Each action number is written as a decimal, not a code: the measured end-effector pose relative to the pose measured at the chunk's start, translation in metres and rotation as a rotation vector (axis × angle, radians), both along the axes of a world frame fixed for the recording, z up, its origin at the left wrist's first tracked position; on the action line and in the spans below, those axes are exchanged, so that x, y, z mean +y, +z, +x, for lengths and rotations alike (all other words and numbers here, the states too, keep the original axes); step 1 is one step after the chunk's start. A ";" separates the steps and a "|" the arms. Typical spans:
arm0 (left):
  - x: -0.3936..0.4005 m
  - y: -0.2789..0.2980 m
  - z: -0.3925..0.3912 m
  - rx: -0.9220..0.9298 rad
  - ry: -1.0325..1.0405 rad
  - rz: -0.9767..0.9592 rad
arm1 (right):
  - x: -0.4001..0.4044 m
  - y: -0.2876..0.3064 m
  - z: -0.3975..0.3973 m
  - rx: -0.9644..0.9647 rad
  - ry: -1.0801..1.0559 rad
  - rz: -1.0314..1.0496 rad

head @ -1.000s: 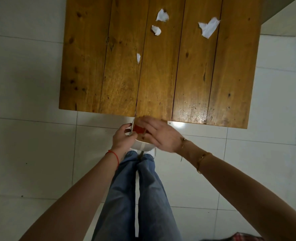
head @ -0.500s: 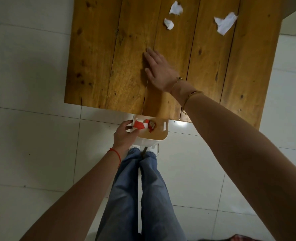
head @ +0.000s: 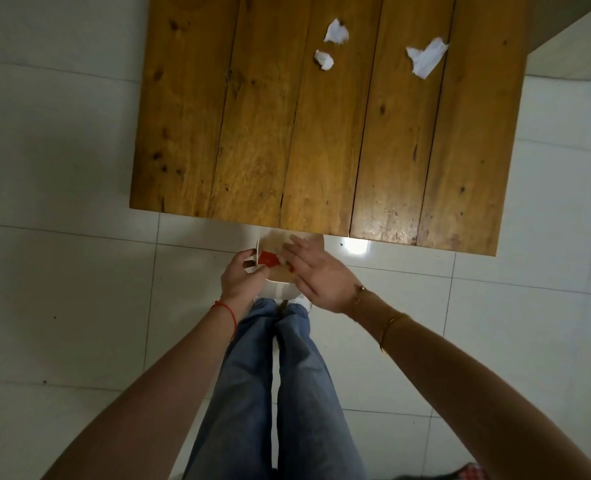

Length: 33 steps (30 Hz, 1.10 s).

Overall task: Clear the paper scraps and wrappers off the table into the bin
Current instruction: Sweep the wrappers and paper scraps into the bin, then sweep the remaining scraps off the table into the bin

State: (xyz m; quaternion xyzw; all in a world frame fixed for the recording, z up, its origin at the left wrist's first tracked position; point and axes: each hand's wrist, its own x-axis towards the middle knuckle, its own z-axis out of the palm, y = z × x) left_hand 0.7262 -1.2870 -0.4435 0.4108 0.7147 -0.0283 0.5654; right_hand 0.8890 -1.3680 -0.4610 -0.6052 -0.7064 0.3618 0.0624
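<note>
Right hand (head: pixel 316 271) back over bin (head: pixel 280 289); three scraps (head: pixel 335 31)

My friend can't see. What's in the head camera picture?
A person's left hand holds a small white bin below the wooden table's near edge while the right hand hovers open over it. Three white paper scraps lie on the table's far side.

Paper scraps on table: I count 3, white — one (head: pixel 336 30), a second (head: pixel 324 59), a third (head: pixel 427 60).
Red wrappers in bin: I make out 1 (head: pixel 268 259); hand hides the rest.
Bins: 1 (head: pixel 280 289), white.
Tables: 1 (head: pixel 322 140), wooden.
Hands: 2 — left hand (head: pixel 242 278), right hand (head: pixel 318 275).
Bracelets, right wrist: 2.
Red strings, left wrist: 1.
</note>
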 end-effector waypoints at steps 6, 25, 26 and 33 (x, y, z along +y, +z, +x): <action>-0.012 0.028 -0.015 0.015 -0.043 -0.011 | -0.037 0.028 -0.035 0.022 -0.305 -0.032; -0.018 0.215 -0.018 -0.089 -0.420 0.178 | -0.089 0.209 -0.055 -0.029 -0.997 0.157; -0.020 0.224 -0.016 -0.104 -0.450 0.182 | -0.094 0.217 -0.055 -0.031 -1.027 0.169; -0.037 0.256 0.004 -0.196 -0.621 0.164 | -0.135 0.265 -0.054 -0.068 -1.211 0.230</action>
